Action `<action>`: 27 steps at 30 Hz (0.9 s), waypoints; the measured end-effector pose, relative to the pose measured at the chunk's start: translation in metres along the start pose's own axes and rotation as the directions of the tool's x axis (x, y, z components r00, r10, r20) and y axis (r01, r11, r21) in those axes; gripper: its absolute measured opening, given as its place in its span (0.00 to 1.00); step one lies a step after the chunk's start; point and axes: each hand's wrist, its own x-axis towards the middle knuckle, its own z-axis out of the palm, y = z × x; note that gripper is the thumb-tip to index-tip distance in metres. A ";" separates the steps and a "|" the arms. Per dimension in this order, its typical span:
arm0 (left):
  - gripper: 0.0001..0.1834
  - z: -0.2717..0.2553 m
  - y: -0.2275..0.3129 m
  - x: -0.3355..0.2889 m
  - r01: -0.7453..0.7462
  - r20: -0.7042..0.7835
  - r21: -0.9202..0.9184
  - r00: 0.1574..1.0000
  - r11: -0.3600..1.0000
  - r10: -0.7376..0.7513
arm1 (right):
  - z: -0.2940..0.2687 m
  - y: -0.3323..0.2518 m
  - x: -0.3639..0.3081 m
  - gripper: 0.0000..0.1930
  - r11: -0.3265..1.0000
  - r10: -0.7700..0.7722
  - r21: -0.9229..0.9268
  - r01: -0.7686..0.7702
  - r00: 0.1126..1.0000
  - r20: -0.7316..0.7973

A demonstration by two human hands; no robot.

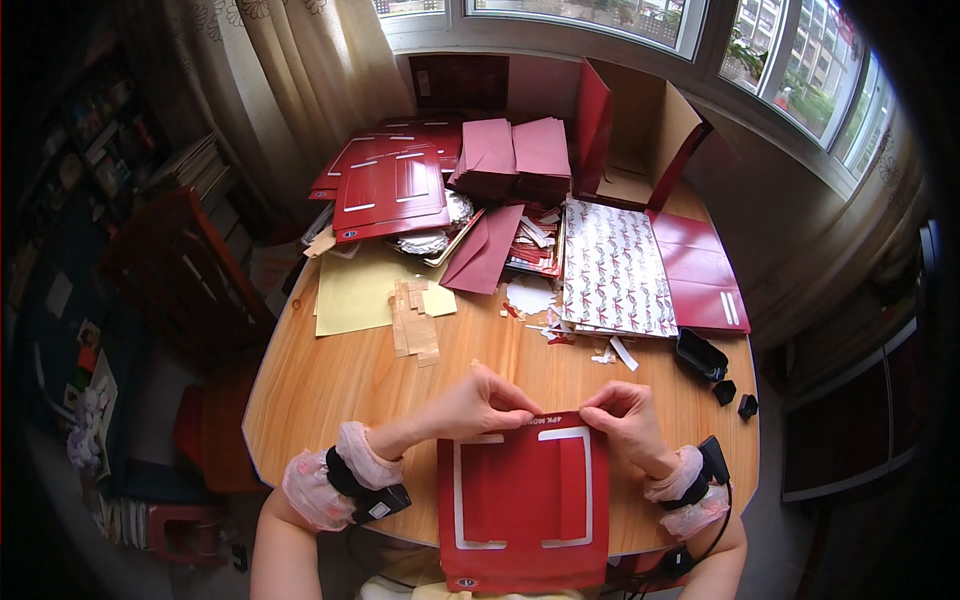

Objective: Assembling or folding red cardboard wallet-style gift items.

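Note:
A flat red cardboard sheet (520,510) with white bracket-shaped marks lies at the table's near edge, its lower end reaching toward my lap. My left hand (485,405) is closed in a pinch at the middle of its far edge. At the far right corner, my right hand (628,420) pinches the same edge between thumb and fingers. Both wrists wear pale pink gathered cuffs with black straps and small devices. Beyond my left hand lie overlapping strips of brown tape (412,322).
Similar red sheets (390,190) are piled at the back left, beside stacked pink envelopes (487,150). A darker envelope (482,250) leans on paper scraps. Patterned sheets (618,265) and an open cardboard box (640,130) occupy the right. A black case (702,355) sits near the right edge.

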 end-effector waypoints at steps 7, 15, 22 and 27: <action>0.10 -0.031 -0.010 0.000 0.033 -0.011 -0.036 0.999 0.999 -0.034 | -0.025 -0.005 0.003 0.02 0.998 -0.051 0.028 0.055 0.991 -0.121; 0.11 -0.052 -0.009 -0.002 0.119 -0.082 -0.199 0.987 0.973 -0.138 | -0.037 -0.004 0.010 0.03 0.986 -0.151 0.042 0.161 0.972 -0.181; 0.17 -0.045 -0.019 0.005 0.134 -0.126 -0.386 0.973 0.913 -0.196 | -0.034 -0.004 0.010 0.05 0.984 -0.148 0.058 0.167 0.957 -0.251; 0.14 -0.045 -0.019 0.006 0.100 -0.222 -0.476 0.948 0.874 -0.229 | -0.034 -0.001 0.006 0.12 0.991 -0.021 0.124 0.040 0.989 -0.148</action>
